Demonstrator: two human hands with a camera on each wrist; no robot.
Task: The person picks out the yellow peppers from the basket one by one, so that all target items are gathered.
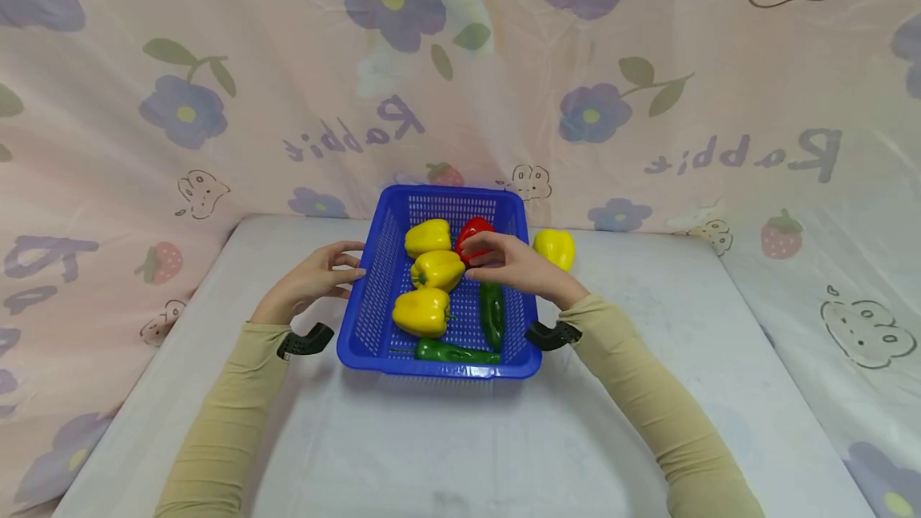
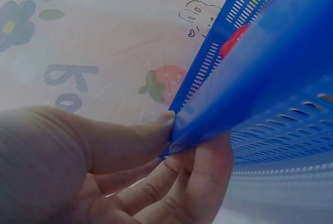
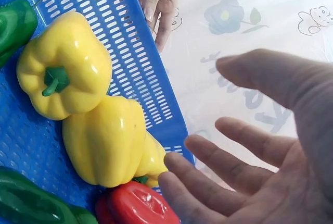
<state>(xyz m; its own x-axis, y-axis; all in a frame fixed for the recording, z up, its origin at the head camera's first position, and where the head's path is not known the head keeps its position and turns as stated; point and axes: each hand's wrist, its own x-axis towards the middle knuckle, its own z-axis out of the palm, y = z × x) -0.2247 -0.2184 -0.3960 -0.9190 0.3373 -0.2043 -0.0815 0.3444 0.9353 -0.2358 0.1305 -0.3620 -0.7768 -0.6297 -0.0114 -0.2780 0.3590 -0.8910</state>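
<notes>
A blue plastic basket point(image 1: 348, 354) holds three yellow bell peppers point(image 1: 421, 312), a red bell pepper point(image 1: 472, 230) and two long green peppers point(image 1: 492, 316). At its left side, my left hand point(image 1: 312, 278) pinches the rim between thumb and fingers, as the left wrist view shows. My right hand point(image 1: 521, 264) hovers over the basket's right part, nearest the red pepper, which it partly covers in the head view. In the right wrist view its fingers point(image 3: 239, 166) are spread and relaxed, with nothing between them.
Another yellow bell pepper point(image 1: 555, 249) lies on the white table point(image 1: 647, 326), just right of the basket. Behind the table hangs a pink patterned curtain point(image 1: 475, 102) with flowers and lettering. Dark wrist mounts point(image 1: 308, 340) stick out from both sleeves.
</notes>
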